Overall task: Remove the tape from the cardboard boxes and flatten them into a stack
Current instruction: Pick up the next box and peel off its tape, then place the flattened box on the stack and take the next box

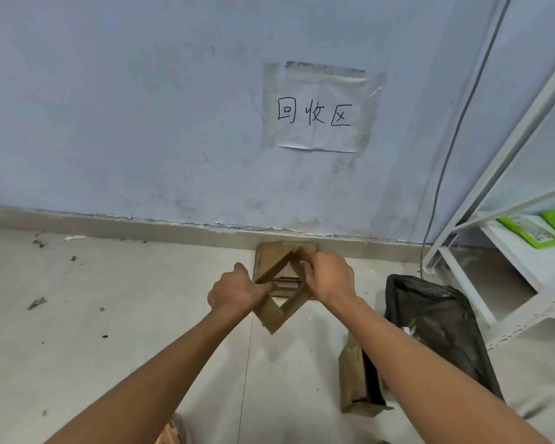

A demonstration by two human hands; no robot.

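A small cardboard box (pixel 274 314), open at both ends and seen as a diamond-shaped sleeve, hangs in the air in front of me. My left hand (pixel 234 290) grips its left corner, thumb along the upper left wall. My right hand (pixel 329 277) grips its upper right wall. Under the box, against the foot of the wall, lies a stack of flattened cardboard (pixel 268 254). Another cardboard box (pixel 354 379) lies on the floor to the right, under my right forearm.
A black plastic bag (pixel 439 318) sits on the floor at the right. A white metal shelf (pixel 507 251) stands at the far right with green packets (pixel 529 230) on it. A paper sign (pixel 318 112) is taped to the wall. More cardboard (pixel 169 435) shows at the bottom edge.
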